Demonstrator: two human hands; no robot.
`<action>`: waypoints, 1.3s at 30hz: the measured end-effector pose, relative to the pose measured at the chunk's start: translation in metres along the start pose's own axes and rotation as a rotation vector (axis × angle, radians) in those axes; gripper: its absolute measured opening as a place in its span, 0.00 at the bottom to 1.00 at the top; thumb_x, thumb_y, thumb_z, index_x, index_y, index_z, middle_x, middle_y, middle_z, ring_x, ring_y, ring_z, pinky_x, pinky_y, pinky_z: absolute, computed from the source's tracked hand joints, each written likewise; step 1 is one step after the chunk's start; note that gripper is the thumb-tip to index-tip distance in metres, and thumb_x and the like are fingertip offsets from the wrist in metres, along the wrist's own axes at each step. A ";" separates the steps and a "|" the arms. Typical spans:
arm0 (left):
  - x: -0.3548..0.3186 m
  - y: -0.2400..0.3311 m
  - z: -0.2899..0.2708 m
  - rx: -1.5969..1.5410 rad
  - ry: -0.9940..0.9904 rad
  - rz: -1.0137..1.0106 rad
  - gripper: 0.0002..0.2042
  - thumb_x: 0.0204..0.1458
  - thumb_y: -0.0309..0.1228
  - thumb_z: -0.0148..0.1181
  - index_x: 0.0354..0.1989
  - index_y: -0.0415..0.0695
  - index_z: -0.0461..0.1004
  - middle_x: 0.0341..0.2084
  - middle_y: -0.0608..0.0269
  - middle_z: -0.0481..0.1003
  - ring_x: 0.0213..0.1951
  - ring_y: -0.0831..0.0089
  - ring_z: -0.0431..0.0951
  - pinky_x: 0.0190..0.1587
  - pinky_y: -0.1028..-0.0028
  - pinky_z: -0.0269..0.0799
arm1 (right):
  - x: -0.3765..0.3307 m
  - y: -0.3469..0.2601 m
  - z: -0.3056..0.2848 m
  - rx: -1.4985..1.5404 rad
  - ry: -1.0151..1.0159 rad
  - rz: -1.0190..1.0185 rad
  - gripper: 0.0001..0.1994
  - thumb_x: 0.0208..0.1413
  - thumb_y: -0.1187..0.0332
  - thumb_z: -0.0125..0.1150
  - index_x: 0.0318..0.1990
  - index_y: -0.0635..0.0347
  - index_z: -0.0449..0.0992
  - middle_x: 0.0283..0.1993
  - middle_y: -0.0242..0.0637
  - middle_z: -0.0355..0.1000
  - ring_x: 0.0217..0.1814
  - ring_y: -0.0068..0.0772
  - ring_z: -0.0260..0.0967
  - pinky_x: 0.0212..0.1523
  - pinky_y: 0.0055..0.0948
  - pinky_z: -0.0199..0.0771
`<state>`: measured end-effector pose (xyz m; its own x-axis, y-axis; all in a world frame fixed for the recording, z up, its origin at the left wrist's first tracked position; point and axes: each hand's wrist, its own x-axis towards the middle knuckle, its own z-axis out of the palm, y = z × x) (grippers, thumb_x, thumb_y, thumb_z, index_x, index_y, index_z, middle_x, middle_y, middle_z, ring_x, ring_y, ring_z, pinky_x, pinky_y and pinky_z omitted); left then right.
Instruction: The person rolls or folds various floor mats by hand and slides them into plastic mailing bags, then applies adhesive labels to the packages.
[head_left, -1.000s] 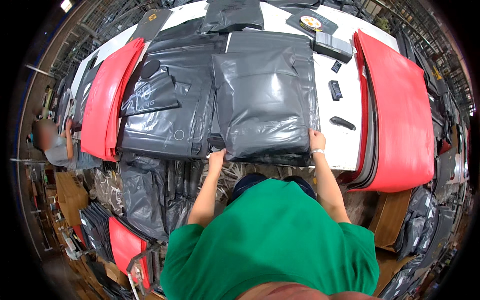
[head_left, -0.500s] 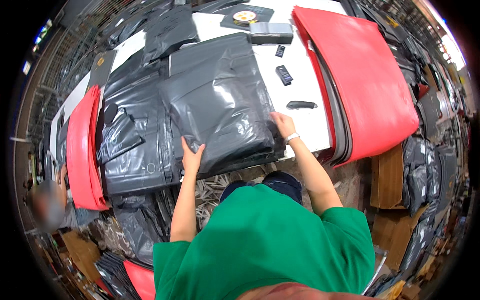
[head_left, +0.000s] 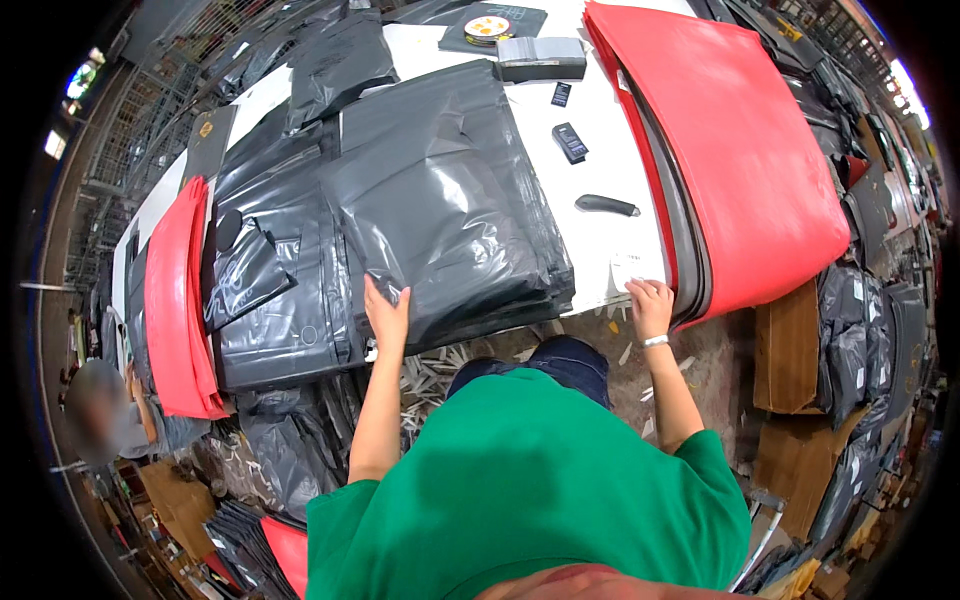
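Note:
My left hand (head_left: 387, 312) rests on the near left corner of a stack of shiny black plastic bags (head_left: 440, 200), its thumb and fingers apart. At the table's near edge, my right hand (head_left: 652, 306) is closed, with its fingertips at the near edge of a small white label (head_left: 626, 268). A band circles that wrist. Beyond the label lie a black box cutter (head_left: 607, 205) and a small black pack (head_left: 570, 143). To the right of my right hand stands a thick stack of red sheets (head_left: 745, 160) with grey layers beneath.
Another bag pile (head_left: 275, 345) lies left of the main stack, beside a smaller red stack (head_left: 180, 300). A grey box (head_left: 541, 60) and a tape roll (head_left: 488, 30) sit at the back. Cardboard boxes (head_left: 785, 350) stand right. A person (head_left: 150, 420) is at the far left.
My right hand has left the bag stack and moved right, to the white label by the red sheets. My left hand stays on the bags.

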<state>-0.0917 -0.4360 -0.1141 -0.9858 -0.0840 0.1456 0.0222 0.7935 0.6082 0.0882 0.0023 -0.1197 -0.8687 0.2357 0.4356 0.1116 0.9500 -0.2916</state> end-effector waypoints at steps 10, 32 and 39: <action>-0.049 0.188 -0.058 -1.038 -0.767 -0.116 0.08 0.50 0.25 0.56 0.38 0.36 0.74 0.31 0.63 0.76 0.34 0.79 0.74 0.39 0.80 0.69 | 0.095 -0.196 -0.059 0.276 0.430 -0.424 0.15 0.32 0.69 0.60 0.33 0.40 0.80 0.27 0.21 0.60 0.37 0.23 0.59 0.53 0.34 0.56; -0.054 0.169 -0.078 -1.094 -0.528 -0.183 0.04 0.49 0.24 0.57 0.30 0.36 0.76 0.21 0.68 0.73 0.23 0.85 0.69 0.26 0.84 0.64 | 0.091 -0.230 -0.054 0.846 -0.046 -0.305 0.17 0.39 0.79 0.60 0.41 0.58 0.76 0.33 0.36 0.69 0.38 0.37 0.66 0.48 0.41 0.65; -0.057 0.169 -0.087 -0.601 -0.311 0.119 0.02 0.44 0.21 0.57 0.22 0.39 0.72 0.21 0.68 0.70 0.23 0.83 0.68 0.25 0.83 0.62 | 0.093 -0.242 -0.031 1.111 -0.246 -0.093 0.07 0.45 0.75 0.60 0.34 0.63 0.76 0.29 0.35 0.74 0.29 0.30 0.70 0.35 0.26 0.70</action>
<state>-0.0170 -0.3493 0.0482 -0.9708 0.2315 0.0623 0.1336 0.3069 0.9423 -0.0040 -0.1996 0.0180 -0.9359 0.0111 0.3521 -0.3406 0.2266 -0.9125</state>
